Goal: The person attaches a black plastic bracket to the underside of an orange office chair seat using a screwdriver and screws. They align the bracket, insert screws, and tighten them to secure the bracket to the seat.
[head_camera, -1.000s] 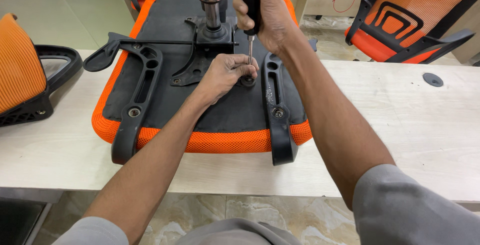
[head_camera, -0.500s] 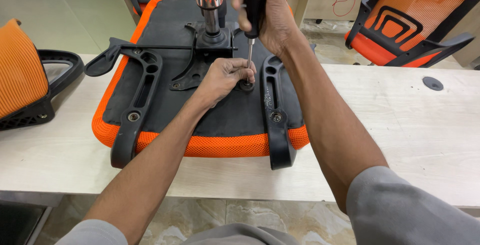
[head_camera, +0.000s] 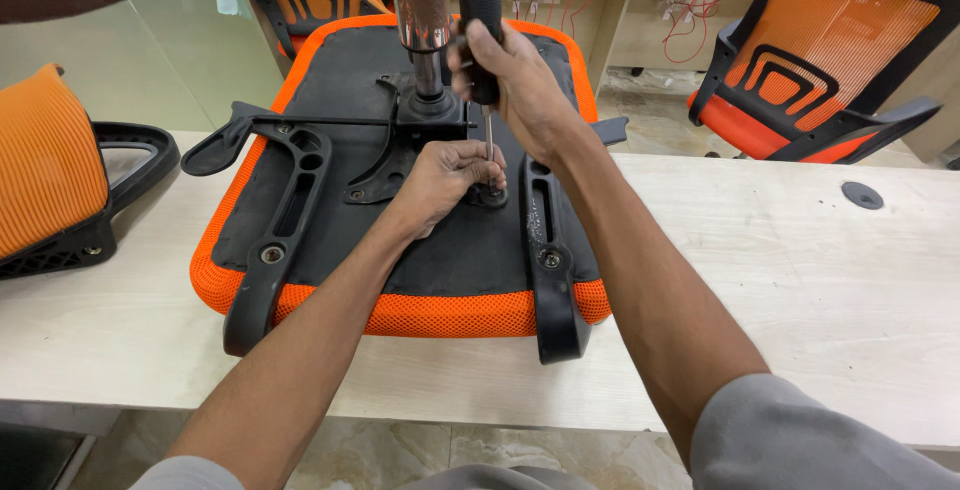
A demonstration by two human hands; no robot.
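Currently, screw-driving step: your right hand (head_camera: 515, 75) clenches the screwdriver (head_camera: 482, 10) upright, your left hand (head_camera: 445, 175) pinches the screw (head_camera: 492, 193) on the upturned seat (head_camera: 400, 250); next, likely downward pressure while turning.

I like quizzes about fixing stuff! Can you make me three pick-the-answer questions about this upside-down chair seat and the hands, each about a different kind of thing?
1. Where does the chair seat lie?
A. on the floor
B. on the pale wooden table
C. on a shelf

2. What colour is the mesh edge of the seat?
A. orange
B. green
C. white

3. What is the right hand doing?
A. resting open on the table
B. gripping the black screwdriver upright
C. holding a cup

Answers:
1 B, the seat rests upside down on the tabletop.
2 A, the mesh around the black underside is bright orange.
3 B, its fingers are closed round the handle, with the shaft pointing down to where the left hand pinches at the tip.
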